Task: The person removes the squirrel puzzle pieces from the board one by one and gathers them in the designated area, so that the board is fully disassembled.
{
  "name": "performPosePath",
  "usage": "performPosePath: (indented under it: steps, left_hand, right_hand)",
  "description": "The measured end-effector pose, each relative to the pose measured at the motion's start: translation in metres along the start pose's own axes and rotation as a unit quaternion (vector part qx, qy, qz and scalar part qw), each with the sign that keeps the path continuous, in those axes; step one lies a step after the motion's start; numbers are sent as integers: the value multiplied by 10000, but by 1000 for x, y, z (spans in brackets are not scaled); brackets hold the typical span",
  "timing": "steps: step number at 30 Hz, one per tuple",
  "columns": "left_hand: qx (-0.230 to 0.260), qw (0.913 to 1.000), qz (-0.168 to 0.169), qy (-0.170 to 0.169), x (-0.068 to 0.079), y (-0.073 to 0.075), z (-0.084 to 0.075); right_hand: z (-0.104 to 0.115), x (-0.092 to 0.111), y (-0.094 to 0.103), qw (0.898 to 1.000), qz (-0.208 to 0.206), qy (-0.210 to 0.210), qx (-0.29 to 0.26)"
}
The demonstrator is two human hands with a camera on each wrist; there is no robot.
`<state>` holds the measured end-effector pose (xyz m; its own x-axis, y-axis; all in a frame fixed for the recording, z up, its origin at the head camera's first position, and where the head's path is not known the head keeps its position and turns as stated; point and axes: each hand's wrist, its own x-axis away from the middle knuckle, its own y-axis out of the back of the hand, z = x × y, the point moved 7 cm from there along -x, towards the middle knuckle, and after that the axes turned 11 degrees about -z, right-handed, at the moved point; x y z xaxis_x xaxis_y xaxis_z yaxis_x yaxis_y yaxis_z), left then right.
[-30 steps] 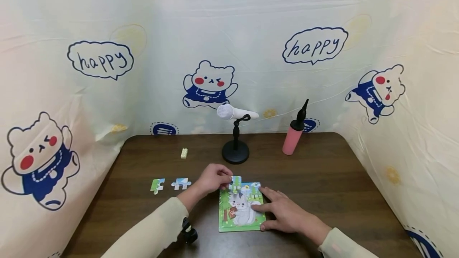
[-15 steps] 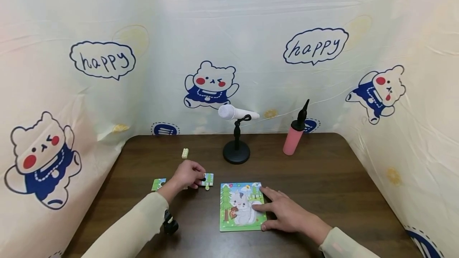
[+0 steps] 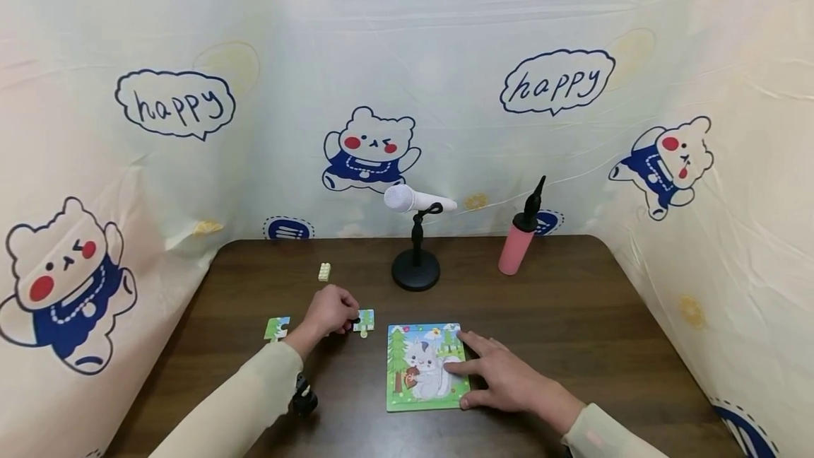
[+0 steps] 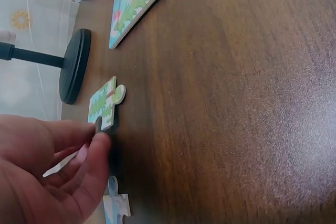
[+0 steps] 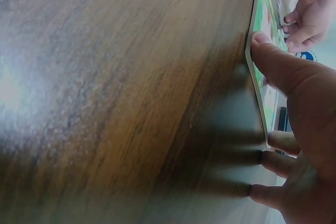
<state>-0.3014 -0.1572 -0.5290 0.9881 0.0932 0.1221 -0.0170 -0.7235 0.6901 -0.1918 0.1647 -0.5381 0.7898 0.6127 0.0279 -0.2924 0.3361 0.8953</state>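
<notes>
A square puzzle [image 3: 425, 367] with a grey-and-white squirrel picture lies flat in front of me. My right hand [image 3: 509, 377] rests at its right edge with fingers spread; in the right wrist view its thumb [image 5: 273, 59] lies on the puzzle's edge and the fingertips touch the table. To the left, my left hand [image 3: 329, 311] pinches a green-and-blue puzzle piece [image 4: 102, 104] between thumb and finger, its knob pointing towards me. Another piece [image 4: 116, 205], light blue, lies beneath the left hand, mostly hidden in the head view. A green piece [image 3: 276, 329] lies farther left.
Behind stands a white microphone [image 3: 416, 199] on a black stand [image 3: 415, 271]. A pink hand pump [image 3: 516, 249] is at the back right. A pale toy brick [image 3: 324, 272] lies behind the left hand. Patterned cloth [image 3: 286, 126] encloses the table's back and sides.
My left hand has carried the pinched piece leftward from the puzzle's upper left corner to above the loose pieces, staying nearly still over the last half second. The right hand has stayed in place.
</notes>
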Motion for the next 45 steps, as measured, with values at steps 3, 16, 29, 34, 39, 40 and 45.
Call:
performPosePath:
  steps: [3,16,29,34,39,40,45]
  left_hand:
    - [-277,9994,-112,-145,2,1,-2]
    - [-627,9933,-325,-919,13,4,-25]
    - [-101,9740,1228,-1900,73,-42,-58]
    - [-295,9673,1232,-2198,77,-51,-63]
    - [-348,9651,1293,-2250,78,-55,-63]
    - [-380,9653,1297,-2236,78,-56,-63]
    - [-436,9664,1305,-2172,78,-58,-61]
  right_hand:
    - [1,-1,0,10000,-6,11,20]
    - [4,-1,3,9999,-33,-20,124]
    - [36,-15,6,9973,-423,569,197]
    - [51,-19,-5,9934,-493,1005,243]
    - [53,-19,-13,9886,-526,1305,537]
    - [53,-19,-14,9873,-527,1367,610]
    - [54,-17,-18,9812,-555,1622,881]
